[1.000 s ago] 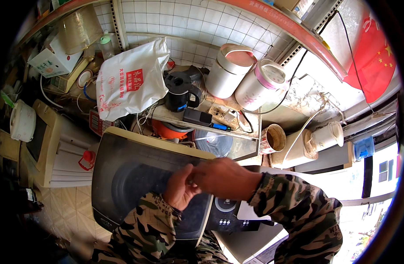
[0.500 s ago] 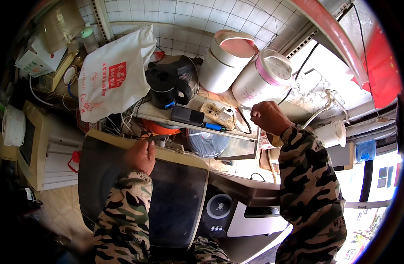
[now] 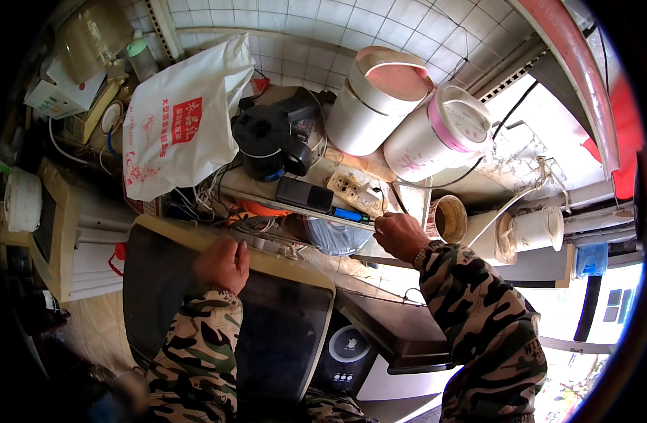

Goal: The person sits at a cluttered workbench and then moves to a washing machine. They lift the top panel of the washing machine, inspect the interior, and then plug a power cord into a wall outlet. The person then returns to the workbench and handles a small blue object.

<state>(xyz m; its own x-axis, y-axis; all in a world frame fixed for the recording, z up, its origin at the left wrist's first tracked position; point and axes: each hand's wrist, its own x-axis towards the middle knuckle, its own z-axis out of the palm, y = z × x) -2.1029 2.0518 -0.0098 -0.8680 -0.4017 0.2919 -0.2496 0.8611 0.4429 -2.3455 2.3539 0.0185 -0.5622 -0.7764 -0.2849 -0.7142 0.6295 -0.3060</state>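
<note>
Right hand (image 3: 399, 236) reaching to the front edge of the wooden shelf (image 3: 260, 190), the person had bent the fingers inward; from where I stood, I could not tell whether they had closed on anything. Just beyond them, along that edge, lay a blue-and-black pen-shaped tool (image 3: 350, 214), its near end beside the fingertips, and left of it a black rectangular case (image 3: 304, 194). Behind these sat a cream power strip (image 3: 352, 189) with a plug in it.

Left hand (image 3: 223, 264) hung over the far rim of a beige-framed monitor (image 3: 281, 324), its fingers curled and smudged by blur, so what it held, if anything, was beyond my seeing.

As for how far things had got, I judged the work under way, not over: both hands were raised and bent, well apart from each other. The case and the pen-shaped tool were both lying on the shelf, with neither visibly lifted. I saw nothing I could call finished, and how much was left I could not judge. A black electric kettle (image 3: 267, 141) and a white plastic bag (image 3: 186, 120) stood farther back.
</note>
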